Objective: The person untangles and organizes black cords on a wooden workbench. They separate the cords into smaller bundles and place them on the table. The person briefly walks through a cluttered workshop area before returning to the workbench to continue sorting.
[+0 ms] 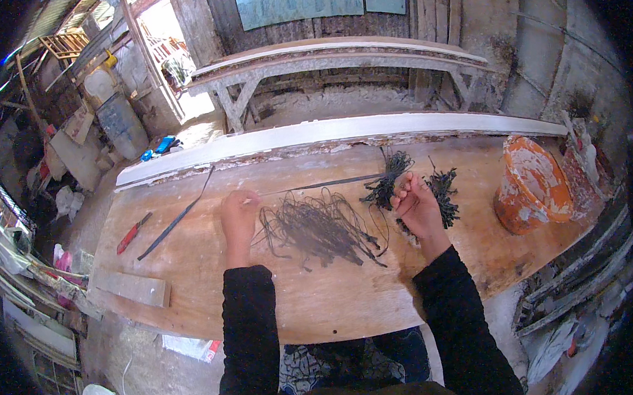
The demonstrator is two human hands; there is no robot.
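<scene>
Now, left hand: fingertips together, pinched on the left end of a dark strip that stretches rightward.
Right hand: fingers curled in, beside a dark bundle; whether they grip anything, I cannot tell.
Strands: loose dark pile on the table, between the forearms.
Red-handled tool: on the table's left.
Orange bucket: on its right.

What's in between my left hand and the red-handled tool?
One long dark strip lies slanted on the wooden tabletop between your left hand and the red-handled tool, as the head view shows.
</scene>
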